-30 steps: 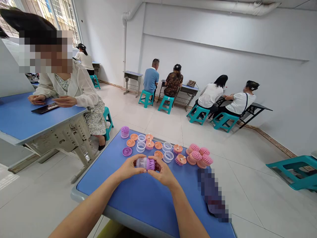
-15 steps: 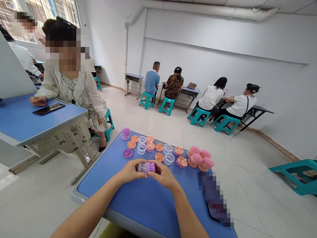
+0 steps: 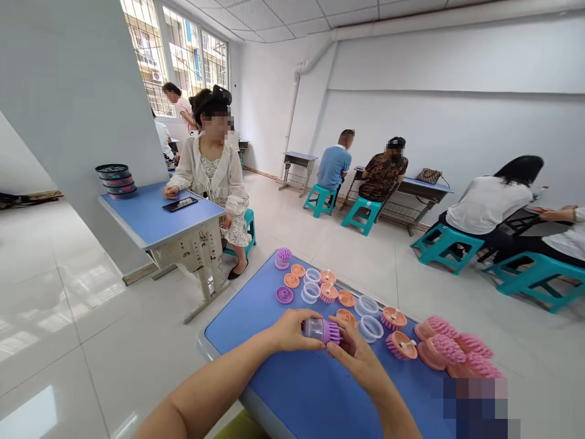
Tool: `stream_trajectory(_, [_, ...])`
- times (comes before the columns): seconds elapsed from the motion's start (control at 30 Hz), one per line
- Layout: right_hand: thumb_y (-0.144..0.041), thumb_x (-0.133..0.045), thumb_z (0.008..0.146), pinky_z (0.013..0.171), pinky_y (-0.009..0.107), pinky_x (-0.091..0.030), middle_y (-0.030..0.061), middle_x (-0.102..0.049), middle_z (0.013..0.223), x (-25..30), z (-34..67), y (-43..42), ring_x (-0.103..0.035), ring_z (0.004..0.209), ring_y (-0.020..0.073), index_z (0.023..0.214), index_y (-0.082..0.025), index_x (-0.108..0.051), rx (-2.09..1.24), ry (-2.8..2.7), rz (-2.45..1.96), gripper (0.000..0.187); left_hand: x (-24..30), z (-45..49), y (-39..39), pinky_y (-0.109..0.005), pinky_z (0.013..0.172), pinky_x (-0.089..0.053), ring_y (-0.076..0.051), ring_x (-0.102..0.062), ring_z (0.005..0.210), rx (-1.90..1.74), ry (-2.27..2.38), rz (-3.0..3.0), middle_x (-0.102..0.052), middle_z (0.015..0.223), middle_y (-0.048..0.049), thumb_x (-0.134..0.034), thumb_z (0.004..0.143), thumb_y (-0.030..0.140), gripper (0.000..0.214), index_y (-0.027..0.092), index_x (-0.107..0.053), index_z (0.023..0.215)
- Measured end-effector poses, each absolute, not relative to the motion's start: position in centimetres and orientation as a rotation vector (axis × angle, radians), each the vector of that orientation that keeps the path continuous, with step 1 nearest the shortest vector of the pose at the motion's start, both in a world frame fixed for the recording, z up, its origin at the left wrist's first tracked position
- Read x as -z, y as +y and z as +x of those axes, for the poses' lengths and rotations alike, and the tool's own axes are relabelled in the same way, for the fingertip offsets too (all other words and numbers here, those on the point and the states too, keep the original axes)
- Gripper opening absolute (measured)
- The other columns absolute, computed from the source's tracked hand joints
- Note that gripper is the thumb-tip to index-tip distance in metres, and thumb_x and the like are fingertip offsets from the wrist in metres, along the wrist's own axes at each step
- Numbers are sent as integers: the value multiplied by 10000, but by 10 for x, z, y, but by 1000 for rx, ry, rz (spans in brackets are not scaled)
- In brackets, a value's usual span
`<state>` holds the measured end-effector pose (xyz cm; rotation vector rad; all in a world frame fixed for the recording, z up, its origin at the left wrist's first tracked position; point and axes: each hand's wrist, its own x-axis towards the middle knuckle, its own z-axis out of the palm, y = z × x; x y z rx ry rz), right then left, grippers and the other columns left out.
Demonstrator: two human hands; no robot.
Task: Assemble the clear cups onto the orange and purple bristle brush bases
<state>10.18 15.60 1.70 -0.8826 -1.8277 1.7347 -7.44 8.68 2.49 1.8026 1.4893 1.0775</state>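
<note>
Above the blue desk, I hold a palm scrub brush (image 3: 322, 330) sideways; it has a clear body and purple bristles. My left hand (image 3: 289, 330) is closed around the clear end. The fingers of my right hand (image 3: 359, 353) grip the bristle end. Beyond them lie a purple cap (image 3: 284, 295), several orange caps (image 3: 291, 280) and several clear plastic rings (image 3: 370, 328). Orange bristle heads (image 3: 402, 346) rest bristles down, with white stems on top. An upright purple brush (image 3: 283, 258) stands at the far corner. Several pink-bristled brushes (image 3: 448, 349) are grouped at the right.
A pixelated patch (image 3: 478, 408) covers something at my desk's right edge. Left, a person (image 3: 212, 164) sits by another blue desk (image 3: 150, 213) bearing a phone (image 3: 180, 204) and stacked round trays (image 3: 117, 181). Other people sit on green stools (image 3: 363, 214) along the wall.
The view has turned left, so the desk and parts appear farther right. Both hands keep hold of the purple brush, which stays sideways between them.
</note>
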Motion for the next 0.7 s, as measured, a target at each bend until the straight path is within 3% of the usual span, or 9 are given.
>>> stream_trajectory(0.1, [-552,-603,674,570,310,-465,30,-623,726,-17,102,156,-585,591,171,912,-191,-585,-1734,-1886,-968,433,-26,-74,86,-270,779,-465,-204,-610,875,-1082,1468,1834,-676,985,-25,-718,631,342,493,222,-602,1096])
stream_trajectory(0.2, [-629,-420,757,477,295,-416,-3,-551,541,-16,102,155,-508,423,135,793,-164,-591,-1720,-1890,-1107,497,-25,-74,87,-286,798,-462,-207,-610,878,-1078,1478,1845,-671,995,-30,-723,626,332,481,227,-609,1081])
stream_trajectory(0.27, [-616,-458,745,529,311,-447,9,-579,601,-19,102,154,-551,493,154,868,-169,-586,-1751,-1840,-1097,481,-23,-74,89,-295,767,-473,-218,-611,872,-1084,1513,1826,-665,1006,-50,-725,619,323,501,208,-602,1090])
stream_trajectory(0.4, [-460,-710,609,735,343,-468,51,-610,954,-28,102,151,-602,772,184,1048,-219,-533,-1755,-1786,-926,531,-17,-75,93,-309,754,-473,-235,-597,898,-1106,1562,1780,-640,1052,-85,-714,630,327,530,168,-571,1115])
stream_trajectory(0.47, [-461,-726,585,751,339,-466,44,-621,911,-28,100,152,-599,783,182,998,-206,-552,-1752,-1766,-912,516,-14,-76,96,-305,763,-469,-233,-589,918,-1098,1537,1787,-632,1067,-75,-726,615,327,540,183,-570,1112])
stream_trajectory(0.6, [-615,-554,672,581,319,-476,16,-593,608,-23,100,158,-561,531,144,735,-152,-579,-1787,-1735,-1074,468,-9,-78,99,-306,771,-469,-228,-591,912,-1079,1486,1809,-630,1061,-70,-732,607,335,545,193,-571,1108])
stream_trajectory(0.7, [-600,-578,659,624,316,-482,31,-620,731,-23,102,159,-578,598,141,834,-162,-589,-1772,-1707,-1084,472,-8,-77,99,-315,770,-469,-235,-587,918,-1084,1499,1804,-626,1061,-80,-717,623,348,536,191,-567,1113])
